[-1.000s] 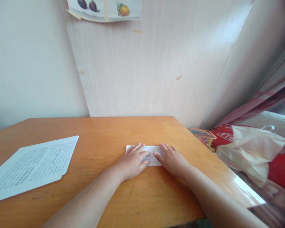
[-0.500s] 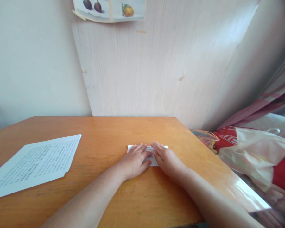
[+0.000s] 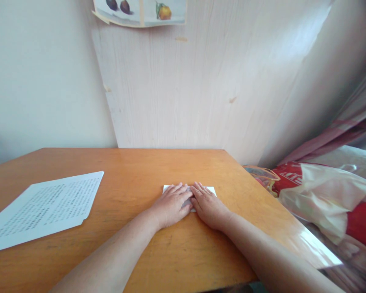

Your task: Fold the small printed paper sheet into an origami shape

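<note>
Both hands [image 3: 172, 204] [image 3: 210, 207] lie flat and outstretched on the small white paper [image 3: 212, 190], its far corners showing.

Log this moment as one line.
left hand: flat on small white rectangular paper; right hand: flat on same paper; larger white printed paper: on brown wooden table, left

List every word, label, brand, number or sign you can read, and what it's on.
None reads clearly.
Printed paper at left: rows of marks, too small to read.
Small paper under the left hand and right hand: mostly covered, unreadable.
Red item at right: white lettering, too blurred to read.
</note>
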{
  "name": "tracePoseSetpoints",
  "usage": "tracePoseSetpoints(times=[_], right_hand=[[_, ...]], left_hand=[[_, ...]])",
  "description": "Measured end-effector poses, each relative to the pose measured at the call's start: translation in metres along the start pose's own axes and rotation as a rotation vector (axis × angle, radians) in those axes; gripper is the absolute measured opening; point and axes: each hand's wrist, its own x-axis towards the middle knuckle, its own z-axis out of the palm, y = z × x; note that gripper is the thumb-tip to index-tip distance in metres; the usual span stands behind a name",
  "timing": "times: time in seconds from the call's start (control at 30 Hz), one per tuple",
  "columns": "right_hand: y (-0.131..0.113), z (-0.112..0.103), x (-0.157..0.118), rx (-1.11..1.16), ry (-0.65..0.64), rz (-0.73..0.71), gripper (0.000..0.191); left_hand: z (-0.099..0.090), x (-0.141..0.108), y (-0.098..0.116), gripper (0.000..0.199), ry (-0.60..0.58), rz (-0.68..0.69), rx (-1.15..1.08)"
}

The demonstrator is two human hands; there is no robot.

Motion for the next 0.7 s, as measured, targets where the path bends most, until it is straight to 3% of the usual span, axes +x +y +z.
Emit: tracePoseSetpoints(times=[0.2,0.43,0.7], right_hand=[[0.0,0.001,0.001,-0.06,-0.036,-0.006,0.053],[-0.007,-0.005,0.001,-0.026,-0.073,0.067,0.056],[-0.007,-0.005,0.002,0.018,-0.094,0.084,0.058]], left_hand=[[0.001,0.001,-0.001,0.058,0.012,-0.063,-0.047],[-0.005,0.007,0.0,0.084,-0.149,-0.208,-0.09],[-0.014,0.014,0.005,0.084,-0.275,-0.25,-0.059]])
